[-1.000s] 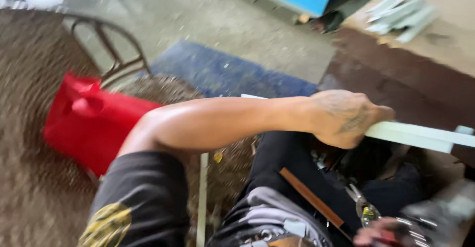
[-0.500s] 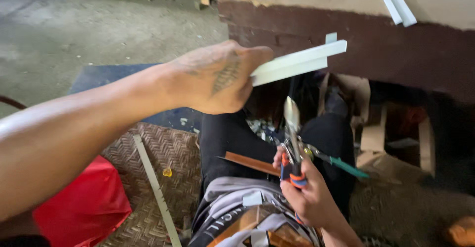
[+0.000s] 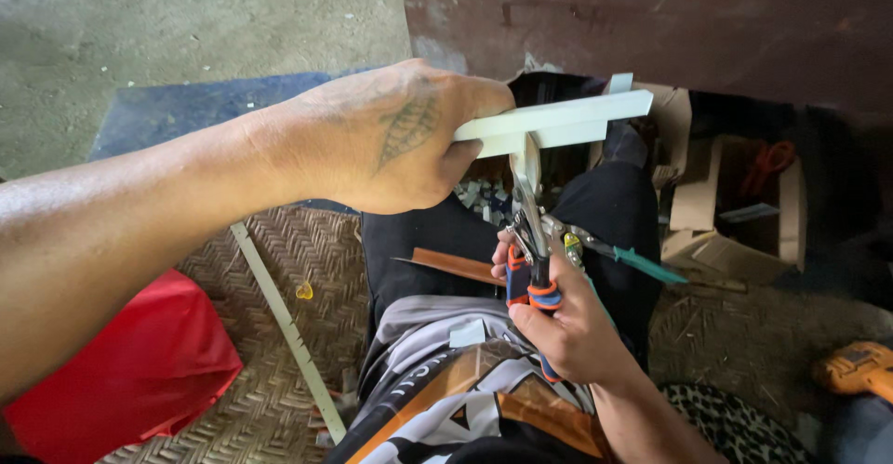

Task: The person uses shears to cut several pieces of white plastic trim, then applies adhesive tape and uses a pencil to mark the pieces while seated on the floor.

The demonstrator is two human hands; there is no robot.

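My left hand grips one end of a short white angle strip and holds it level above my lap. My right hand is closed round the blue and orange handles of metal snips. The snips point upward and their blades meet the lower edge of the strip near its middle. I sit with black trousers under both hands.
A long white strip lies on the woven mat beside a red bag. A green-handled tool and a thin brown strip rest on my lap. Cardboard boxes sit under the dark brown table. An orange drill lies far right.
My right hand has lifted the snips from my lap up to the white strip. The left hand has kept hold of the strip while the view swung toward the table.
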